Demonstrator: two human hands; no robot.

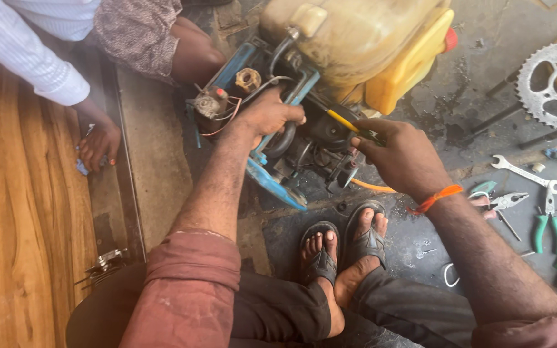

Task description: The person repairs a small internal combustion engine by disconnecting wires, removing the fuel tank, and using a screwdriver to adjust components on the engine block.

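1. Sandalled feet (346, 248) on floor, small engine (304, 129) just beyond
2. L hand (267, 116) grips blue frame (272, 174), steadying
3. R hand (402, 158) closed on yellow screwdriver (346, 122), tip in engine; next likely needs firm turning

You were sitting low over a grey concrete floor (433, 109), stained dark with oil and grit. On your left ran a wooden board (20, 245) with a warm orange grain, edged by a dark metal strip (120, 193). Daylight fell evenly, with soft shadows only. Off to your right, a toothed sprocket (552, 84), a silver spanner (523, 173) and green-handled pliers (548, 222) lay scattered on the concrete.
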